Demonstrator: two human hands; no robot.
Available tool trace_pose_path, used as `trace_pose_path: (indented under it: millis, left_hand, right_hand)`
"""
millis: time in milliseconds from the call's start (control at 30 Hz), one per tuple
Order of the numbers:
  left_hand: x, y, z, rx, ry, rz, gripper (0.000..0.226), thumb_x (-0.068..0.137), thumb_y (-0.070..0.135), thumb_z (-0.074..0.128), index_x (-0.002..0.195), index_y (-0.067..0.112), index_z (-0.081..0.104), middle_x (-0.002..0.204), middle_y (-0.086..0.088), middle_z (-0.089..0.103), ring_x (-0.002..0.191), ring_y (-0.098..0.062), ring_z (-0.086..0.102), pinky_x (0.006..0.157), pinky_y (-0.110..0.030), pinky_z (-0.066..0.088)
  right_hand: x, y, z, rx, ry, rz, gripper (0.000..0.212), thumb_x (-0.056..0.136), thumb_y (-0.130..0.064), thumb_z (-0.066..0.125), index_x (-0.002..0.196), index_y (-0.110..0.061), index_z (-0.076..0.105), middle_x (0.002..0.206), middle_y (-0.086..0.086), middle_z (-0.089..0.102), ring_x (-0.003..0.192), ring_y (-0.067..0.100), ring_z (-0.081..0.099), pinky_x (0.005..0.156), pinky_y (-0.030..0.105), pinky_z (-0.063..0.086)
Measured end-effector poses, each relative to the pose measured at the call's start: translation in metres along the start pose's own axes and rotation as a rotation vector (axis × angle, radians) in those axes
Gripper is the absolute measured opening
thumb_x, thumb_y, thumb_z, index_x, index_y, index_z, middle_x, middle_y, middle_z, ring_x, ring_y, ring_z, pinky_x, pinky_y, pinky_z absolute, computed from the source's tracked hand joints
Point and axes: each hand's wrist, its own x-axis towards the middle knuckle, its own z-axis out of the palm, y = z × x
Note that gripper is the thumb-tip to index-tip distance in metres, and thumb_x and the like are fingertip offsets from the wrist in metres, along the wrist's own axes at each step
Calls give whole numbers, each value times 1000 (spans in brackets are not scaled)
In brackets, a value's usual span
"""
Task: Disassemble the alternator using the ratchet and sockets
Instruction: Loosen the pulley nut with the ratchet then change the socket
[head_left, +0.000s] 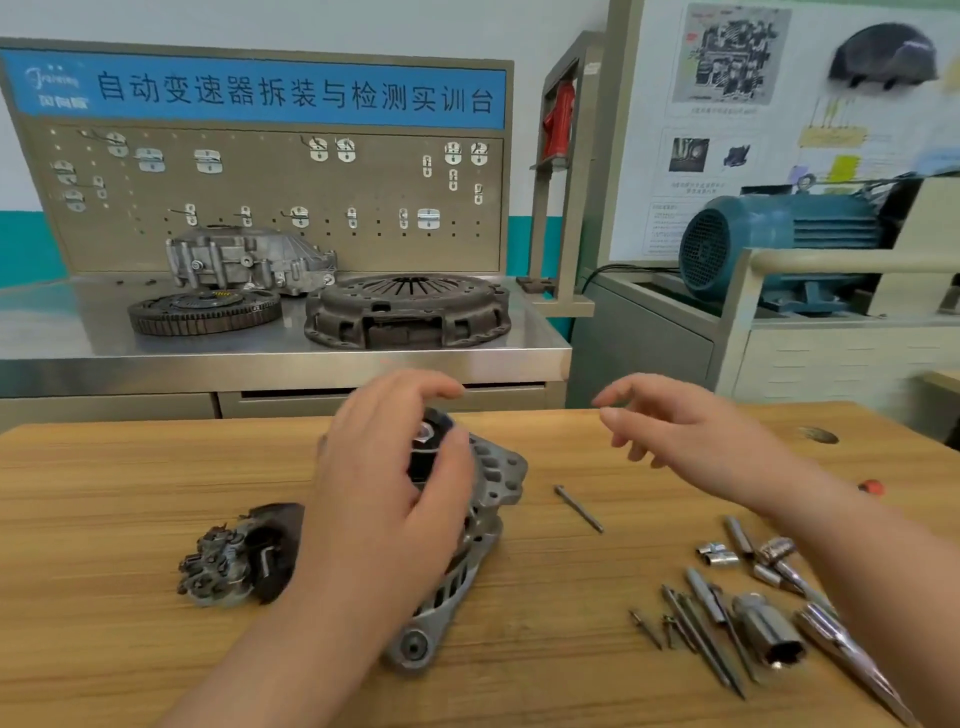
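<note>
**Grey cast-metal alternator (470, 525) on a wooden table (104, 493), left hand (384, 483) on its pulley (428, 449)**

The alternator stood in the middle of the table, tilted, with its black pulley turned up and away from the viewer and a mounting lug pointing toward the near edge. The left hand came in from the near side and covered the top of the unit, fingers and thumb curled round the pulley. The right hand (691, 436) hung in the air just right of the alternator, touching nothing, its fingers spread and loosely bent. Both hands were blurred.

Just left of the alternator lay a dark removed part (244, 556) with small metal pieces on it; its detail was too blurred to tell. To the right, one long bolt (579, 509) lay alone. Further right and nearer, tools lay in a loose group: a small socket (717, 553), a large socket (771, 636) on its side, several long bolts (701, 634) lying together, and the chrome ratchet (831, 634), partly under the right forearm.

Beyond the table stood a steel-topped bench (291, 358) carrying a toothed flywheel (205, 312) on the left, a clutch cover (408, 312) on the right, and a grey housing (249, 260) behind them. A tan pegboard (270, 192) with metal hooks rose at the back, topped by a blue banner (291, 93) in white characters. At far right sat a blue electric motor (779, 244) below wall posters.
</note>
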Motion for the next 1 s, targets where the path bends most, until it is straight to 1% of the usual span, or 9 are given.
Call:
trace_pose_path:
  millis: [100,167,300,467,567,667,800,900,1000]
  left_hand:
    - [-12,26,34,-46,-250,113,25,87,37,45,106,28,59,102,25,55,100,10,48,86,-4,35]
    - [-16,35,63,-69,-455,55,19,91,33,52,110,33,56,101,33,47,93,17,44,81,1,31]
    - [-25,36,128,-96,-687,-134,18,96,33,55,108,45,48,98,35,43,95,15,44,76,-6,33]
    - [-17,48,198,-97,-784,-240,14,93,33,58,100,44,53,94,26,52,90,5,53,74,-20,46]
    - [-5,63,240,-43,-839,-232,22,91,34,59,113,33,61,92,23,55,90,-2,58,79,-28,52]
    - [3,79,276,63,-920,-157,31,90,36,61,119,25,62,105,7,65,95,-14,62,81,-34,54]
    - [8,86,309,223,-981,-90,26,91,40,62,105,18,59,91,-3,63,81,-20,62,66,-34,52]
    - [14,87,317,242,-961,-74,20,93,33,60,103,16,61,94,-3,65,84,-21,63,69,-35,52]
    - [14,81,316,215,-919,-46,18,93,26,60,109,18,58,91,1,62,84,-19,60,69,-34,51]
  right_hand:
    - [-21,40,-40,-157,51,177,8,92,-36,57,91,-36,65,85,-9,69,79,8,65,77,34,54]
    - [-34,70,-61,-321,51,315,12,94,-25,56,94,-34,64,95,-6,66,86,11,62,78,33,52]
    - [-63,119,-88,-498,73,537,21,93,-20,56,113,-26,62,104,0,63,89,16,58,75,29,48]
    - [-78,150,-90,-561,-78,696,33,94,-33,57,123,-18,60,118,1,61,99,17,55,78,25,43]
    - [-77,157,-81,-490,-144,742,38,94,-42,55,119,-14,60,91,-4,61,82,14,59,65,24,47]
    - [-77,161,-71,-455,-176,716,41,90,-51,57,106,-15,65,84,-2,64,74,12,60,65,27,52]
    - [-80,166,-59,-480,-236,680,24,89,-32,59,99,-11,64,80,2,61,72,16,58,59,27,45]
    - [-83,171,-55,-404,-166,683,26,88,-24,58,106,-5,64,90,9,67,75,19,58,65,31,48]
    - [-86,180,-56,-331,-84,702,21,89,-22,57,99,-6,64,92,11,70,77,21,63,62,31,48]
